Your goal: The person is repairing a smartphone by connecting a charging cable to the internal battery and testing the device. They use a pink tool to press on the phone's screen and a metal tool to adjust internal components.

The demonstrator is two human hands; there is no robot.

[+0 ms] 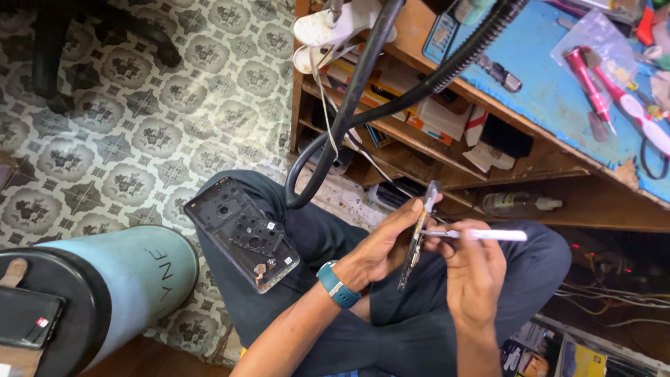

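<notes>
Two hands busy: left hand point(380, 251) fingers clamp thin dark phone board point(417, 234) edge-on; right hand point(474, 269) fingers pinch white pen-shaped tool point(488, 235), tip touching it.

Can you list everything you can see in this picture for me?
Phone frame: one, dark grey, lying on the person's left knee.
Thin phone part: one, black, seen edge-on, held upright in the left hand.
Slim tool: one, white, in the right hand, tip against the phone part.
Lamp arms: two, black, bending down from the top edge.
Cylinder: one, pale blue with a black top, lower left.
Workbench: one, wooden with a blue mat, upper right.
Screwdrivers: two, pink, on the mat.
Bottle: one, clear, on the lower shelf.
Floor: patterned grey and cream.
Wristband: one, blue, left wrist.
Left hand; right hand.
</notes>
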